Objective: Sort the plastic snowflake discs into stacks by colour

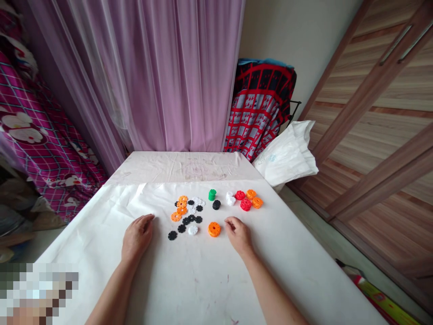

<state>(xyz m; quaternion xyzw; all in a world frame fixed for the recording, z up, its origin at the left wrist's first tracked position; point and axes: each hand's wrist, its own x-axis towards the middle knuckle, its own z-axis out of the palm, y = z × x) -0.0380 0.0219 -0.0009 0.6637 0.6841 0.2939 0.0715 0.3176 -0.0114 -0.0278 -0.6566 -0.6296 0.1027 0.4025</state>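
A stack of orange discs (214, 229) sits on a white-covered desk (189, 284). The right hand (238, 234) rests just right of it, the left hand (136, 237) well to its left; both loosely half-open, seemingly empty. Discs look light, stiff, probably plastic: best pinched across opposite rims.

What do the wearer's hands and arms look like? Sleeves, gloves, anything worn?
Left hand and right hand: both bare, no gloves. Left forearm and right forearm are uncovered out to the frame edge; no sleeve, watch or bracelet shows. Small rings: can't tell at this size.
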